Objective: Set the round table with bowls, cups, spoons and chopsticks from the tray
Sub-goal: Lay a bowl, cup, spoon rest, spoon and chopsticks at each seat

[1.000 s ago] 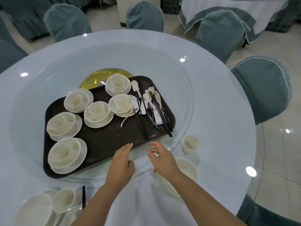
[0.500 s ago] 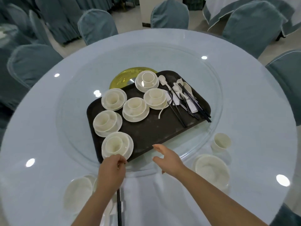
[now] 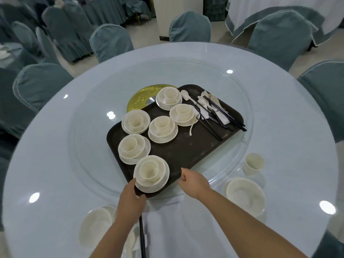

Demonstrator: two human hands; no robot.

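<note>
Bowl-and-cup set (image 3: 151, 173) sits at the near-left corner of the dark tray (image 3: 186, 151) on the worktop's glass turntable (image 3: 89, 146). Left hand (image 3: 131, 199) grips that tray corner. Right hand (image 3: 193, 181), fingers loosely curled, holds nothing beside the tray's near edge.

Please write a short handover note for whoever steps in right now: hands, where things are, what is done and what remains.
Left hand: holds the near corner of the tray, by the nearest bowl set.
Right hand: over the tray's near edge, fingers loosely curled, holding nothing.
Tray: on the glass turntable, with six bowl-and-cup sets, spoons and chopsticks.
Done: bowl and cup placed at right; another bowl at left.
Left: the tray's sets, spoons, chopsticks.
</note>
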